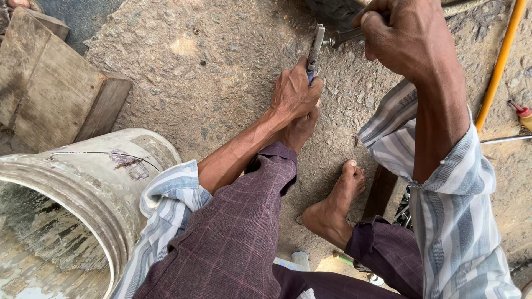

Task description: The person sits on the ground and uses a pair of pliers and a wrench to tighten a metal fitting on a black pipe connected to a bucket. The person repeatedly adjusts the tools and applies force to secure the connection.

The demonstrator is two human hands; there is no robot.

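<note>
My left hand [295, 91] grips the blue-handled pliers [316, 49], whose metal jaws point up and clamp a small metal piece [332, 40] near the top of the view. My right hand [400, 34] is closed around the other end of that metal piece, a dark tool or rod that runs toward the top edge; what it joins is hidden by the hand. Both forearms reach out from striped blue-grey sleeves. My bare foot [337, 202] rests on the gritty ground below the hands.
A dirty white bucket [119, 171] holding murky water stands at the lower left. Wooden planks [50, 83] lie at the upper left. A yellow pipe [501, 61] slants down the right edge, with a small red-tipped bottle [521, 113] beside it.
</note>
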